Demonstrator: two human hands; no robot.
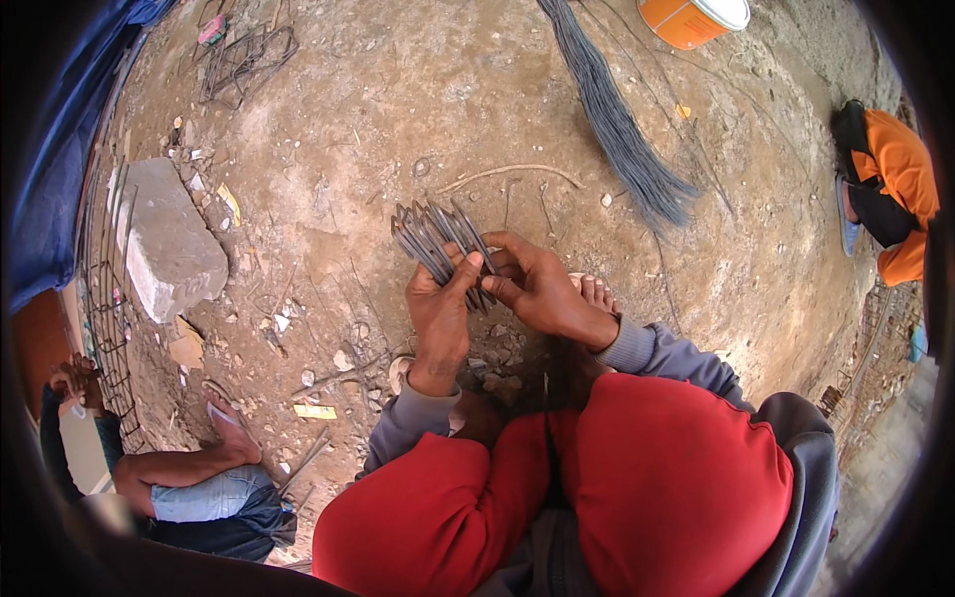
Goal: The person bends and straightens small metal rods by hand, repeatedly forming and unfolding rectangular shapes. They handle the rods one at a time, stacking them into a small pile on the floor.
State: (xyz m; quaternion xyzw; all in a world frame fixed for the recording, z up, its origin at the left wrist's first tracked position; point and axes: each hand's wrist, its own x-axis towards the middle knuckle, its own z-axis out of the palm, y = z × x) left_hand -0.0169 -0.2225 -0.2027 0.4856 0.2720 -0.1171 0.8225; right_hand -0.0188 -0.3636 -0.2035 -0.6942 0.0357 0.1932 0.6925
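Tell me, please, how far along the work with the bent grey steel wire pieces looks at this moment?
Done: a cage of bent rods lies on the dirt. In hand: the left hand and right hand both grip a fanned stack of bent grey steel wire pieces. Left: the long bundle of straight grey wires lies unhandled beside an orange bucket.

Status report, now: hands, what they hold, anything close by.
Both hands closed on the bundle of bent steel ties: left hand below, right hand beside. Bare foot under right hand. Grey wire hank lies apart on dirt.
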